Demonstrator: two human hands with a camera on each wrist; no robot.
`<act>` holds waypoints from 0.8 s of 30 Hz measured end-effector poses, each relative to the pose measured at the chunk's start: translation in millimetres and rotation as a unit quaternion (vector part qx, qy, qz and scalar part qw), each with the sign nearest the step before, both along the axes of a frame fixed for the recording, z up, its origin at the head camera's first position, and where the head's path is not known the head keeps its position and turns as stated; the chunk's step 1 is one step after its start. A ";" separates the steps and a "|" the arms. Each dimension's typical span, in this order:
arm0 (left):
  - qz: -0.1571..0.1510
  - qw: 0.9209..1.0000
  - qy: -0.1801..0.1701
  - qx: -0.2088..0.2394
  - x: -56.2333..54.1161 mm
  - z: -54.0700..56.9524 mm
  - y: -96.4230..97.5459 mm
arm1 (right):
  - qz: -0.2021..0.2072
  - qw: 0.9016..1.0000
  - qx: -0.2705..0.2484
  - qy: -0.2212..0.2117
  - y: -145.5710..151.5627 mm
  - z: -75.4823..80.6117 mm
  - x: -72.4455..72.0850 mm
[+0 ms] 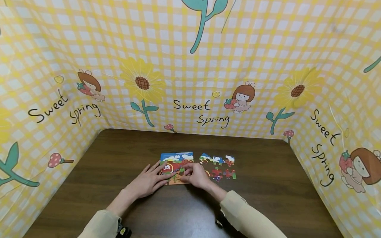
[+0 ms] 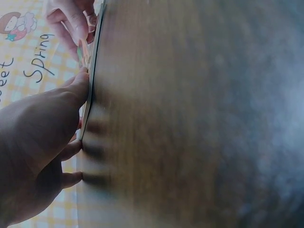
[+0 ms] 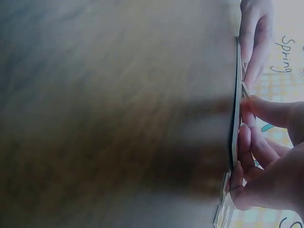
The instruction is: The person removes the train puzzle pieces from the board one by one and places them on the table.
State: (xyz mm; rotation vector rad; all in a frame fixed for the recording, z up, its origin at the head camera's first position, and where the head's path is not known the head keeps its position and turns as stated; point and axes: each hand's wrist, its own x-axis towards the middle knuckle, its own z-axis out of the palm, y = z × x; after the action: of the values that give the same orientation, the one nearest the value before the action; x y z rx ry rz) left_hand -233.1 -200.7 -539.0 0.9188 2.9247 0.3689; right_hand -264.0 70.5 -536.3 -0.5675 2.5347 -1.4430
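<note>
A colourful jigsaw puzzle (image 1: 177, 156) in a thin flat board lies on the table, with blue sky along its top and orange ground at the bottom. My left hand (image 1: 148, 180) rests on its left side, fingers spread and fairly straight, some fingertips on the board's edge. Over the puzzle's right part, my right hand (image 1: 197, 175) pinches a puzzle piece (image 2: 84, 53) between thumb and finger. This piece is tilted up from the board in the right wrist view. The fingers partly hide the lower right of the picture.
Several loose puzzle pieces (image 1: 217, 160) lie to the right of the board, some close to my right hand. The dark wooden table (image 1: 178, 215) is enclosed at the back and sides by a yellow checked cloth (image 1: 190, 76).
</note>
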 end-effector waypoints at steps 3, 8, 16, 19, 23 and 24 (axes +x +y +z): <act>0.001 1.000 -0.003 0.003 0.1 -0.9 -0.1 | -0.006 1.000 -0.004 -0.004 0.1 0.3 0.3; 0.004 1.000 -0.010 0.005 0.3 -2.2 0.7 | -0.012 1.000 -0.020 -0.017 2.5 2.1 1.0; -0.005 1.000 -0.008 0.002 2.9 -1.9 1.4 | -0.025 0.998 -0.043 -0.029 20.0 5.8 4.9; -0.004 1.000 -0.012 0.005 2.2 -2.0 1.4 | -0.026 0.998 -0.049 -0.032 32.0 7.9 6.7; 0.002 1.000 -0.013 0.014 0.8 -1.7 1.0 | -0.028 0.997 -0.052 -0.040 50.6 11.2 11.5; 0.003 1.000 -0.014 0.016 0.9 -1.8 0.9 | -0.028 0.997 -0.053 -0.044 55.6 11.4 13.6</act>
State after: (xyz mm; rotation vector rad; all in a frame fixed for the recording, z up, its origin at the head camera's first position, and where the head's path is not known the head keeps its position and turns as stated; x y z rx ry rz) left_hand -232.2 -199.8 -540.8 0.9023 2.9058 0.4269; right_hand -250.5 126.1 -525.0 -0.4411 2.4373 -1.5935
